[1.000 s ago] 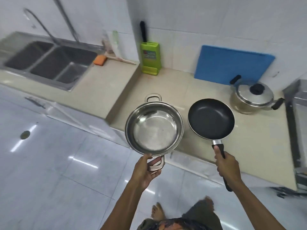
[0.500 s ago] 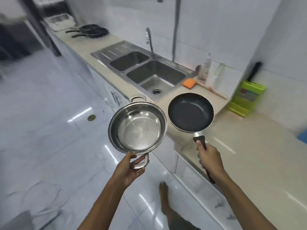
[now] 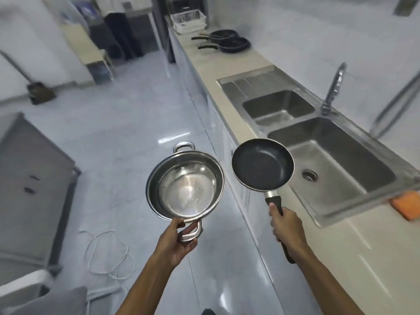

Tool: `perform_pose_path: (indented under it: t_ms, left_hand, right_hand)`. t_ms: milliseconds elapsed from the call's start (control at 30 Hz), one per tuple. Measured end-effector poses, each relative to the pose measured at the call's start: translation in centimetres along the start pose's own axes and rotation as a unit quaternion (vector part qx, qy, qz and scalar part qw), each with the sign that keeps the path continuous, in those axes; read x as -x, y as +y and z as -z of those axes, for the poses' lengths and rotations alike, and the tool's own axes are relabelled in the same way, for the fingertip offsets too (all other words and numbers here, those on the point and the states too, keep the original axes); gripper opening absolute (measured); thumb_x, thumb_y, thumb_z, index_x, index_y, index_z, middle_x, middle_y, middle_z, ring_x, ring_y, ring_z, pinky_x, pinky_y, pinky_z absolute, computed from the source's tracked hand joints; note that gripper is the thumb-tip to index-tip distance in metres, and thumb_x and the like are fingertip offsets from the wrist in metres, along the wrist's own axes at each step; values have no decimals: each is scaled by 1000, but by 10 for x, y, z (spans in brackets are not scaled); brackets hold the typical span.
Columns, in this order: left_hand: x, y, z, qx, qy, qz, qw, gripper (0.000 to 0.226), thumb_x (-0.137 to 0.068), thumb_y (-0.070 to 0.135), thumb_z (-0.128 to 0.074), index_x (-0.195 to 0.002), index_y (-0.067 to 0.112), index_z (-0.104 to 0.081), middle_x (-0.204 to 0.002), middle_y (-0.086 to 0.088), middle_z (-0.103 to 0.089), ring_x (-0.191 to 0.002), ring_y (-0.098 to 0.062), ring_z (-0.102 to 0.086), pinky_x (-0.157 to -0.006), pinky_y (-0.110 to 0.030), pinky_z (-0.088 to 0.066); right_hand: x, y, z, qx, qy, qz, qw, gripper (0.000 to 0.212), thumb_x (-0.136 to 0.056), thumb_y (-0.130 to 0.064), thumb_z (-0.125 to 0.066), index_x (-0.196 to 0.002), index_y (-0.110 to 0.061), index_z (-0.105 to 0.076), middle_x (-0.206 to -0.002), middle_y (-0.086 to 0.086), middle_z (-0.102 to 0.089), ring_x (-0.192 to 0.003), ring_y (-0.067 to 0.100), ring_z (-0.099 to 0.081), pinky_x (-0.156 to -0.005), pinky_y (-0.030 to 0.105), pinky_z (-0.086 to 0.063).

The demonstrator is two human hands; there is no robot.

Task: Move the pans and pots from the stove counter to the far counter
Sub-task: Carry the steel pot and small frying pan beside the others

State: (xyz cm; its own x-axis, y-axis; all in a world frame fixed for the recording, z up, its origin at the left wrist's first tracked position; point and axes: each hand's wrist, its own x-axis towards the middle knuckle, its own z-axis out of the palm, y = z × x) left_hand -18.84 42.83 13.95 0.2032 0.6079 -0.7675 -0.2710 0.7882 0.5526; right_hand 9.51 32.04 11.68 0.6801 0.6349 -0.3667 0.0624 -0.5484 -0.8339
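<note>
A steel pot [image 3: 185, 186] hangs over the floor, and my left hand [image 3: 176, 241] grips its near loop handle. To its right a black frying pan [image 3: 262, 164] floats above the counter edge; my right hand [image 3: 287, 231] holds its black handle. Both are empty and roughly level. Far down the counter [image 3: 227, 64], two dark frying pans [image 3: 229, 40] lie side by side with handles pointing left.
A double steel sink [image 3: 318, 142] with a tap [image 3: 334, 87] sits in the counter on my right, an orange sponge [image 3: 406, 204] beside it. A white dish rack [image 3: 188, 21] stands at the counter's far end. A white cord [image 3: 109, 253] lies looped on the tiled floor, grey cabinet [image 3: 29, 185] at left.
The view has swung left from the stove counter to looking along the sink counter toward its far end. Both hands keep the same hold on the pot and the pan.
</note>
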Motion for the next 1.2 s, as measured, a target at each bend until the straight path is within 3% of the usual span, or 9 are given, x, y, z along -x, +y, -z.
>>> perform_pose_path:
  t_ms: [200, 500, 733, 967, 1067, 1200]
  left_hand:
    - [-102, 113, -33, 30, 5, -12, 999, 31, -85, 20, -71, -102, 12, -47, -111, -22, -76, -88, -40, -75, -56, -33, -56]
    - [-264, 300, -108, 0, -33, 10, 999, 25, -85, 18, -72, -95, 11, -50, -113, -24, -75, -95, -41, -71, -52, -33, -54]
    - [-400, 436, -203, -51, -52, 24, 997, 24, -84, 20, -73, -96, 9, -55, -108, -22, -77, -73, -33, -75, -54, -32, -57]
    - [-554, 548, -326, -97, -76, 61, 990, 27, -89, 19, -70, -105, 7, -52, -112, -26, -74, -80, -38, -72, -53, -33, -56]
    - [-608, 595, -375, -99, -108, 93, 985, 29, -87, 18, -72, -105, 5, -53, -106, -25, -76, -78, -37, -72, -52, -35, -57]
    - [-673, 653, -446, -156, -115, 111, 975, 29, -85, 19, -74, -101, 5, -53, -97, -23, -76, -71, -33, -71, -50, -33, -55]
  right_hand:
    - [-124, -85, -80, 4, -37, 28, 999, 36, -98, -43, -51, -81, -13, -64, -49, -8, -54, -35, 8, -47, -34, 21, -41]
    - [-299, -217, -172, -17, 6, 8, 1000, 43, -99, -42, -52, -75, -7, -62, -55, 1, -58, -38, 12, -50, -37, 25, -42]
    - [-449, -305, -225, -22, 69, -6, 997, 45, -98, -43, -51, -66, -12, -55, -50, 1, -54, -38, 18, -52, -42, 33, -43]
    - [-631, -373, -264, -77, 113, -48, 989, 48, -99, -41, -52, -75, -1, -61, -46, -3, -51, -35, 15, -45, -39, 29, -38]
    - [-693, -407, -270, -68, 137, -61, 986, 44, -99, -41, -49, -77, -7, -65, -48, -1, -54, -39, 19, -50, -46, 34, -43]
    - [-766, -446, -270, -55, 167, -85, 981, 40, -101, -40, -50, -83, -9, -68, -65, 8, -62, -62, 28, -56, -67, 51, -53]
